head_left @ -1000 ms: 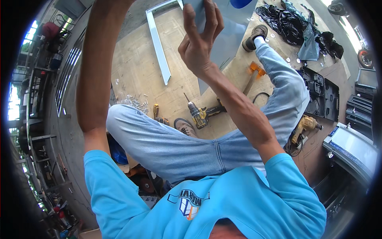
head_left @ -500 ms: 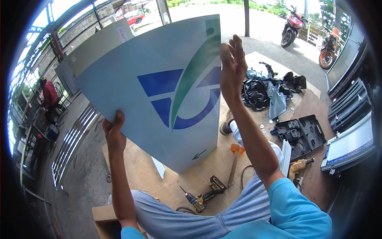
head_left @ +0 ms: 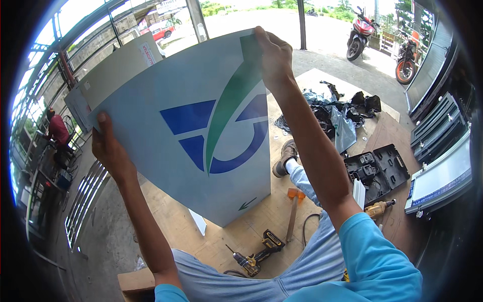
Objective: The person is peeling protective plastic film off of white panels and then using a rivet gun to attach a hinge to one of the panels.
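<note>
In front of me stands a large pale grey sign panel (head_left: 151,146) with a blue and green emblem and a small arrow near its bottom corner. Its lower end meets the plywood sheet (head_left: 171,216). My left hand (head_left: 109,147) grips its left edge near the upper left corner, thumb on the front face. At the top right corner, my right hand (head_left: 275,56) closes around the edge, with its fingers partly hidden. A yellow and black cordless drill (head_left: 259,254) and an orange-headed mallet (head_left: 293,211) lie on the plywood below the panel.
Crumpled black plastic (head_left: 327,113) lies beyond my foot. An open black tool case (head_left: 380,171) and a second yellow drill (head_left: 378,209) are to the right. A white strip (head_left: 197,221) lies by the panel. Another person (head_left: 58,131) sits at far left.
My left hand has slid up the panel's left edge toward its upper corner. My right hand, open beside the edge before, has closed on the top right corner.
</note>
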{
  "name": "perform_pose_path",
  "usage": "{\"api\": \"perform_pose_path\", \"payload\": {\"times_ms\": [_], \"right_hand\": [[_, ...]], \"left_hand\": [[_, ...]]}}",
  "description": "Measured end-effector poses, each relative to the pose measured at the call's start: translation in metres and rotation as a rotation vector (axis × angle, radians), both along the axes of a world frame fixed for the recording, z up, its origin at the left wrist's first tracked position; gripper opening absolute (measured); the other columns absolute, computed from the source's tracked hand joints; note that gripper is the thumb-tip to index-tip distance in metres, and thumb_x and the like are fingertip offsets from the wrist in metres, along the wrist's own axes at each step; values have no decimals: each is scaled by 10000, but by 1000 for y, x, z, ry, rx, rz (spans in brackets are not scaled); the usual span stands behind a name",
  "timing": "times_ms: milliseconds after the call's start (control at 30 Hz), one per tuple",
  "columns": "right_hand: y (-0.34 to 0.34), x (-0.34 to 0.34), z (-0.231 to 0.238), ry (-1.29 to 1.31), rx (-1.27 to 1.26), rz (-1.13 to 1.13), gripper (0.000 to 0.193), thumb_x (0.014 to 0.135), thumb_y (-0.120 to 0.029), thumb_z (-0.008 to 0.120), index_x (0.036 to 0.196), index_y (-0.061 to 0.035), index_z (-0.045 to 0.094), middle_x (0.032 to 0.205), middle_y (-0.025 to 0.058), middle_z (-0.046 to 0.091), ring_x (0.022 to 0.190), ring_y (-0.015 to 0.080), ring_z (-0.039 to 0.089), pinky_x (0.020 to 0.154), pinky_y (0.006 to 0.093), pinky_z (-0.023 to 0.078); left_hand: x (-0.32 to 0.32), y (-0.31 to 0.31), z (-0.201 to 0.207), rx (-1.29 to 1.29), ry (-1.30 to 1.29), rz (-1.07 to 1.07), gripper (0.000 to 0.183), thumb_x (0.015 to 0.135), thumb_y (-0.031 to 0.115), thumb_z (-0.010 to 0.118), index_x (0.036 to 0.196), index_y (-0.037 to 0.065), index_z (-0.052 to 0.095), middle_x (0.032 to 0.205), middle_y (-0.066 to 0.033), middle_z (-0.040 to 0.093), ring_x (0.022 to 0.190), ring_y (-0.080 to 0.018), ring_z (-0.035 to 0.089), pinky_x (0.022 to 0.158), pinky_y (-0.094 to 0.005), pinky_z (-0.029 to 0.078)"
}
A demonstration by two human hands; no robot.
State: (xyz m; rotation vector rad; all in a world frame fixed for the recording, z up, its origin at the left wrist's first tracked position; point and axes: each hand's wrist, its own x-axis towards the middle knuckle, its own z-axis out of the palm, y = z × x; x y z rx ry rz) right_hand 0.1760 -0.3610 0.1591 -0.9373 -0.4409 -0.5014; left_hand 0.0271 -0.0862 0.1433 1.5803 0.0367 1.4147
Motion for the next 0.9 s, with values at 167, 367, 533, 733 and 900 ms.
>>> {"api": "perform_pose_path", "payload": {"times_ms": [167,367,533,733,900], "right_hand": [[-2,-8,-2,7,4,58,300,888,-228,621,1031,34,650,803,52,619,729,129,560,654,282,460],[-8,10,-7,-174,-151,-52,236,941,-132,492,1030,68,580,831,39,597,724,101,575,660,235,489],[1,5,-1,-138,-58,80,372,885,-224,627,1093,84,600,869,80,627,755,149,581,661,283,492],[4,8,-4,-62,-45,-127,341,867,-205,640,1084,57,623,864,107,669,655,137,600,603,245,501],[-21,12,9,-124,-256,-147,281,836,-133,662,1013,83,633,874,139,676,771,203,674,693,324,580]], "left_hand": [[3,4,-3,72,4,31,705,868,578,516,1215,-36,543,1014,-152,630,884,-224,627,753,-333,493],[3,2,0,64,34,25,755,826,601,559,1209,-49,525,1080,-164,607,926,-236,625,758,-335,512],[8,11,-3,67,41,57,780,832,616,539,1256,-37,504,1073,-163,613,935,-236,614,784,-342,490],[12,11,-4,73,29,47,795,828,622,541,1268,-39,496,1087,-163,605,951,-233,601,804,-338,474],[6,6,-2,80,39,26,788,823,614,557,1224,-63,518,1094,-162,593,947,-232,596,802,-334,474]]}}
